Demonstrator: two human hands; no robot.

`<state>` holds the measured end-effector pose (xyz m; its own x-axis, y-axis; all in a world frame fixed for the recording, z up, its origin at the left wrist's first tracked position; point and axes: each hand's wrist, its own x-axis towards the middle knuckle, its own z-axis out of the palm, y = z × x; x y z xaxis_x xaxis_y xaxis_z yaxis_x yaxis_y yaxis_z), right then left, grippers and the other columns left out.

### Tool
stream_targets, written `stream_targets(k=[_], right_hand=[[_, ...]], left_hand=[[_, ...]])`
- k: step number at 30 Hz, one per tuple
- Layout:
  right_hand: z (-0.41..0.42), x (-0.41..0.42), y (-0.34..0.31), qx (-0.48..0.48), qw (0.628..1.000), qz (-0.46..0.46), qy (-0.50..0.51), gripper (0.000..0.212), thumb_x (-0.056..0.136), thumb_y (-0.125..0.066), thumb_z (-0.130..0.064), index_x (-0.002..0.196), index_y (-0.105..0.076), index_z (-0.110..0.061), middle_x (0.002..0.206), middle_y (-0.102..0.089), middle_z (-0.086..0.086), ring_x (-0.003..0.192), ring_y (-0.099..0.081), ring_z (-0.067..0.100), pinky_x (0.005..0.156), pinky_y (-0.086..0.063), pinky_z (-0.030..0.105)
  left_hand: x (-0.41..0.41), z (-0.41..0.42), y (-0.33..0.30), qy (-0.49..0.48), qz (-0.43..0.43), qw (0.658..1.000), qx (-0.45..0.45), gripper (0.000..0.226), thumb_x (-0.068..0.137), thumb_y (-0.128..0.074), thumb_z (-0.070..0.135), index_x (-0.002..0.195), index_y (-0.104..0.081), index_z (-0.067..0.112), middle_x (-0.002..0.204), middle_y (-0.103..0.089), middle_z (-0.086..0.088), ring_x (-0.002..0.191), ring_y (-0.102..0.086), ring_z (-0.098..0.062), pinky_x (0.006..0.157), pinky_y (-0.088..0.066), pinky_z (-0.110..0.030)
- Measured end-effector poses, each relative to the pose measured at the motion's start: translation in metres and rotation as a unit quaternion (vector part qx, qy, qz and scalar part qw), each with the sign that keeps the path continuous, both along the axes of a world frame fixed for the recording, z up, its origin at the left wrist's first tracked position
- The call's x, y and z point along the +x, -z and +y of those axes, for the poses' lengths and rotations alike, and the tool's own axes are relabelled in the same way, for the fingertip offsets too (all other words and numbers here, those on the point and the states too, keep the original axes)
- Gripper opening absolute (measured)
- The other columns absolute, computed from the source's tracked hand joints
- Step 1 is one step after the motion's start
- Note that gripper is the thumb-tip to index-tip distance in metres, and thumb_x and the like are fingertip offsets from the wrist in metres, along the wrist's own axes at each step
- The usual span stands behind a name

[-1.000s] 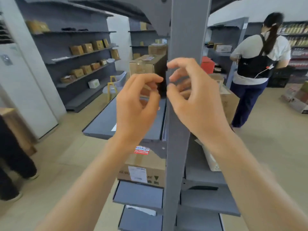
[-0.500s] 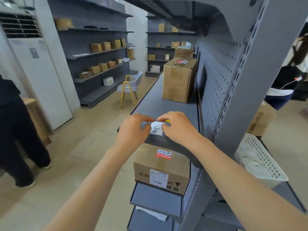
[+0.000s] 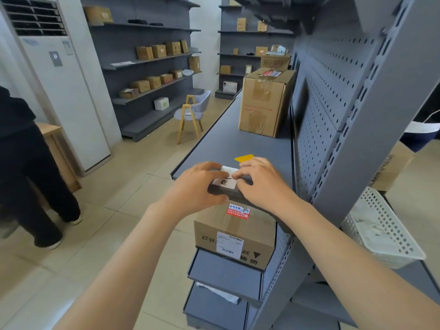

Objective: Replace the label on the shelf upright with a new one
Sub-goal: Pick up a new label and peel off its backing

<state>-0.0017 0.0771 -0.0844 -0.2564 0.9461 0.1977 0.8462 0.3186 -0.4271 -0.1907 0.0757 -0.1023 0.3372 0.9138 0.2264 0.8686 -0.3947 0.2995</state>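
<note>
A small white label (image 3: 226, 179) with black handwritten marks lies at the near end of the grey shelf board (image 3: 238, 148). My left hand (image 3: 197, 186) pinches its left side and my right hand (image 3: 259, 184) pinches its right side. Both hands rest over the shelf's front corner. A yellow card-like piece (image 3: 244, 158) lies on the shelf just beyond my right hand. The grey slotted shelf upright (image 3: 371, 120) rises on the right, apart from my hands.
A tall cardboard box (image 3: 264, 103) stands further back on the shelf. A smaller box (image 3: 234, 234) sits on the shelf below. A white perforated basket (image 3: 381, 229) is at right. A person in black (image 3: 31, 163) stands at left, near a chair (image 3: 192, 113).
One second ago both hands were raised at the upright with fingers pinching. They have dropped to the shelf end and hold the white label between them; my view turned left along the shelf.
</note>
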Motion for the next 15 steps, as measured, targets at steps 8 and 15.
stream_targets(k=[8, 15], right_hand=[[-0.01, 0.006, -0.02, 0.015, 0.993, 0.094, 0.067, 0.051, 0.1, -0.06, -0.043, 0.06, -0.064, -0.012, 0.068, -0.063, 0.008, 0.071, -0.06, 0.026, 0.067, -0.041, 0.03], [-0.02, 0.004, -0.053, -0.101, 0.946, 0.309, 0.012, 0.026, 0.099, -0.065, -0.041, 0.094, -0.083, -0.022, 0.081, -0.076, -0.01, 0.065, -0.068, 0.001, 0.055, -0.046, 0.012]], left_hand=[[0.0, -0.013, -0.007, 0.001, -0.094, 0.983, 0.156, 0.022, 0.1, -0.061, 0.033, 0.114, -0.078, 0.028, 0.104, -0.078, 0.011, 0.09, -0.07, -0.009, 0.08, -0.054, -0.02], [0.005, -0.019, -0.026, 0.022, -0.148, 0.948, 0.282, 0.031, 0.094, -0.072, 0.011, 0.124, -0.074, 0.02, 0.091, -0.078, 0.003, 0.078, -0.07, -0.016, 0.068, -0.058, -0.038]])
